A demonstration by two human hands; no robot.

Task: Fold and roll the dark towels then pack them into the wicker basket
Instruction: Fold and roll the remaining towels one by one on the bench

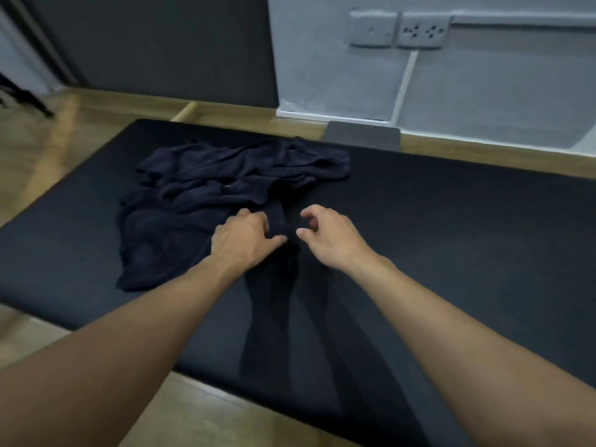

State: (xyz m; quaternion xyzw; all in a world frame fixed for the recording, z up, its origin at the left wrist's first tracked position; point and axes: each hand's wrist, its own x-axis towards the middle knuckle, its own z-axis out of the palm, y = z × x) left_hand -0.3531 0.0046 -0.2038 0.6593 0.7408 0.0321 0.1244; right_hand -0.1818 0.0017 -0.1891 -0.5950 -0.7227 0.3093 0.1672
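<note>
Towels (225,179): head view, crumpled heap on the mat (451,221), a ridge running toward me.
Left hand (245,237): my fingers and thumb pinch that ridge.
Right hand (329,233): just beside it, fingers curled; I cannot tell if it holds cloth.

The towels (225,185) lie heaped on the far left part of a mat (451,237) spread on the floor (64,130) before a wall with sockets (400,29), the left hand (245,235) on the heap's near right edge, the right hand (329,233) just beside it.
</note>
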